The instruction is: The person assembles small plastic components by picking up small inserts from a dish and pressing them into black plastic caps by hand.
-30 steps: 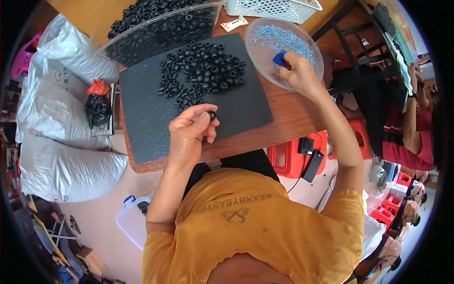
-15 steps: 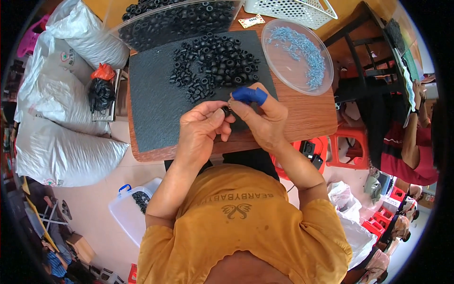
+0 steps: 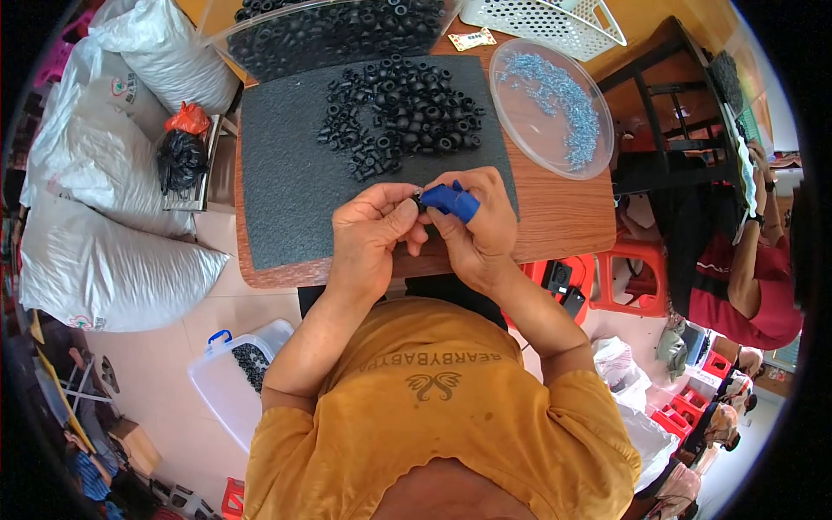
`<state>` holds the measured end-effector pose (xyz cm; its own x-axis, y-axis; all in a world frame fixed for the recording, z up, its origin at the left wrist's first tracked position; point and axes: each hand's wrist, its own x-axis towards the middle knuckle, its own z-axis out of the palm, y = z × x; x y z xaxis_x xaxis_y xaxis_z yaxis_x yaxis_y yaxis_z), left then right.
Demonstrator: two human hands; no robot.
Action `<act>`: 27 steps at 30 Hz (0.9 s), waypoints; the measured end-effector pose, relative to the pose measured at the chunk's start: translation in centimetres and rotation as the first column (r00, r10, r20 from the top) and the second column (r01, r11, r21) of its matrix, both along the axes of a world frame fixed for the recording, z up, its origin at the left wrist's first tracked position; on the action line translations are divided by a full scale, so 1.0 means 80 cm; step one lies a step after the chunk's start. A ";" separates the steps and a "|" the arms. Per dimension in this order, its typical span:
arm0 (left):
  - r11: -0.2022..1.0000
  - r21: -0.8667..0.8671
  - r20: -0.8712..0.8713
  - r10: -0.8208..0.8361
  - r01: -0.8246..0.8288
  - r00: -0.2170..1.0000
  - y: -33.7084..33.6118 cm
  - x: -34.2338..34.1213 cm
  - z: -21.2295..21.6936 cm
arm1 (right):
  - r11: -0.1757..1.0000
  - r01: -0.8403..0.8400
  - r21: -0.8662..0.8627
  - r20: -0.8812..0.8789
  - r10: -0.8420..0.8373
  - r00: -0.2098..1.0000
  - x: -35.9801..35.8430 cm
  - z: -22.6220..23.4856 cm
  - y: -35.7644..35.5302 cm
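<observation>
Just in front of my body, over the near edge of a dark grey mat (image 3: 286, 173), my two hands meet. Thumb and fingers of my left hand (image 3: 371, 238) pinch a small black ring-like part (image 3: 419, 204). My right hand (image 3: 481, 234), a blue wrap (image 3: 452, 201) on its index finger, is closed in a pinch against that part. Whatever lies between its fingertips is hidden. Beyond the hands a heap of small black hollow parts (image 3: 433, 113) is spread on the mat. To the right, a round clear tray (image 3: 520, 130) holds many tiny bluish metallic pieces (image 3: 579, 121).
A clear bin (image 3: 329, 26) of black parts stands at the table's back, beside a white perforated basket (image 3: 555, 24) and a small wrapped packet (image 3: 472, 40). White sacks (image 3: 121, 269) crowd the left. Red stools (image 3: 628, 277) and another person (image 3: 745, 295) are on the right.
My right hand has turned, its blue-wrapped finger lowering from above onto the small black part. The left hand keeps its pinch. The whole view has shifted slightly.
</observation>
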<state>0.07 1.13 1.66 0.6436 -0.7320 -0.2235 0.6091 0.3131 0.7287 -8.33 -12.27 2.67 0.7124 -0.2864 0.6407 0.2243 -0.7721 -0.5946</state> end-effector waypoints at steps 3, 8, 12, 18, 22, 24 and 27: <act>1.000 0.002 0.070 0.021 -0.022 0.997 0.001 0.001 0.000 | 1.000 -0.002 0.014 -0.020 0.002 1.000 -0.003 0.004 0.002; 1.000 0.023 0.084 0.004 -0.006 0.996 0.003 0.001 0.000 | 0.997 -0.008 0.081 -0.028 0.010 1.000 -0.003 0.013 -0.001; 0.995 0.096 0.143 -0.004 -0.010 0.990 0.003 -0.001 0.000 | 0.998 -0.063 0.031 -0.044 0.065 0.997 0.003 0.015 -0.006; 1.000 0.030 0.033 -0.006 0.005 0.999 0.003 0.001 0.000 | 0.997 -0.070 0.012 -0.061 0.071 0.996 -0.004 0.012 -0.002; 1.000 -0.029 -0.060 -0.009 0.007 0.998 0.001 -0.001 0.001 | 0.998 -0.048 -0.051 -0.042 0.046 0.998 -0.005 0.009 -0.001; 0.999 -0.038 -0.099 -0.017 0.013 0.995 0.001 -0.002 0.000 | 0.997 -0.025 -0.071 -0.046 0.022 0.999 -0.005 0.007 0.001; 0.998 -0.062 -0.091 -0.022 0.016 0.996 0.000 -0.003 -0.001 | 0.997 -0.021 -0.070 -0.036 0.018 0.999 -0.006 0.005 0.007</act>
